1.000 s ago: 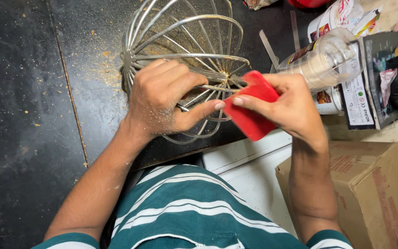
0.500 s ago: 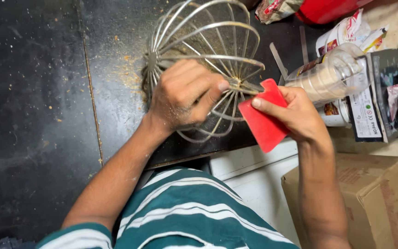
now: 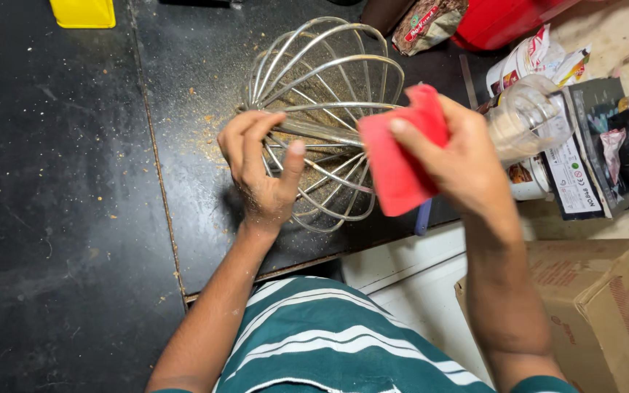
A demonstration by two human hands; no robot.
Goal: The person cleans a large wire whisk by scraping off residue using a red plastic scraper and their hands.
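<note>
Big wire whisk getting held down on a dusty black counter

Left hand (image 3: 260, 171) has its fingers curled through the wires of the whisk (image 3: 325, 109), which lies on its side on the black counter (image 3: 74, 218); right hand (image 3: 456, 156) pinches a red scraper (image 3: 402, 156) just beside the wires, clear plastic jar (image 3: 529, 116) behind it

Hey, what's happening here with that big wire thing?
A person in a green striped shirt grips a large wire whisk with the left hand, fingers hooked through its wires, on a dark counter dusted with crumbs. The right hand holds a red scraper, lifted just off the wires.
</note>
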